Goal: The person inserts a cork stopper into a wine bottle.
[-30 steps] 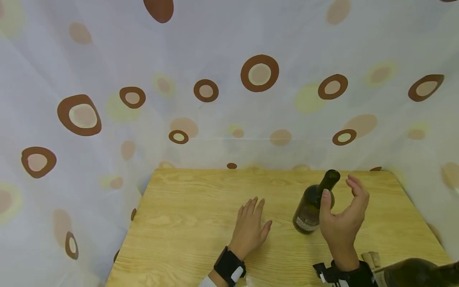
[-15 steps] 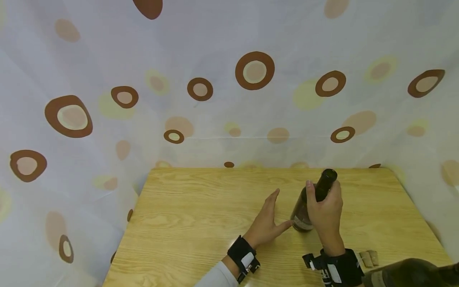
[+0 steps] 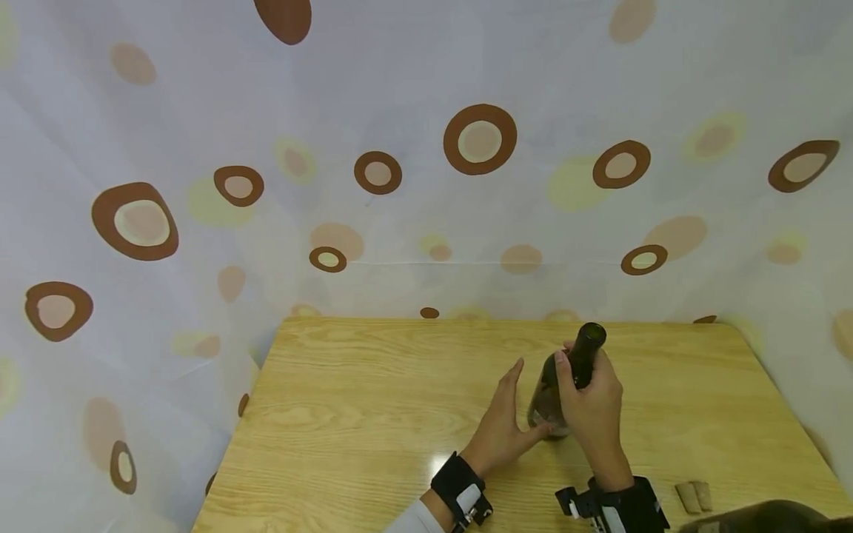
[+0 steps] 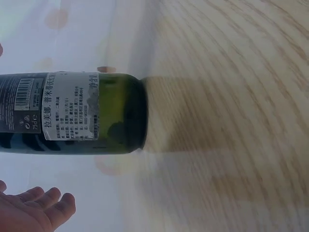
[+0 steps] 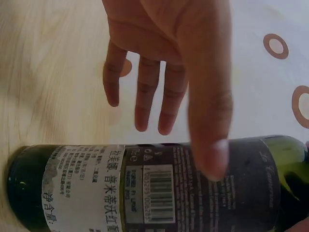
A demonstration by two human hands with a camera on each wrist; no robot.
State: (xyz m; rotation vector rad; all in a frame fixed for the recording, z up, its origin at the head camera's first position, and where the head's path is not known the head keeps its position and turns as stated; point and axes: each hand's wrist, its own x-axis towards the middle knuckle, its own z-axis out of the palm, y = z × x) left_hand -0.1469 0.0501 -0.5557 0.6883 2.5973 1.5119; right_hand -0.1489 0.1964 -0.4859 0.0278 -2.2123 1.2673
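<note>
So the main thing here is a dark green glass wine bottle (image 3: 548, 400), right of centre in the lower half of the head view. It's standing pretty much upright, mouth up, base down at the desk, though I can't tell if the base is actually touching. There's a white paper label (image 5: 82, 188) with Chinese print low on the glass, plus a black printed label (image 5: 248, 183) with a barcode further up

The right hand (image 3: 594, 403) has a firm grip round the shoulder, just below the neck, thumb on the near side and fingers wrapped behind. The left hand (image 3: 501, 433) is just left of the bottle, fingers pretty straight and thumb stretched across toward the base. It's not gripping anything, and can't say if the thumb makes contact

Both wrists have black straps (image 3: 458, 485) on. Lower right there are two tan stubby corks (image 3: 693, 497) side by side on the light wood-grain desk (image 3: 373, 400), and a second dark green bottle (image 3: 766, 518) cut off by the bottom edge. Behind it all hangs a white sheet with brown and peach blobs (image 3: 400, 81)
</note>
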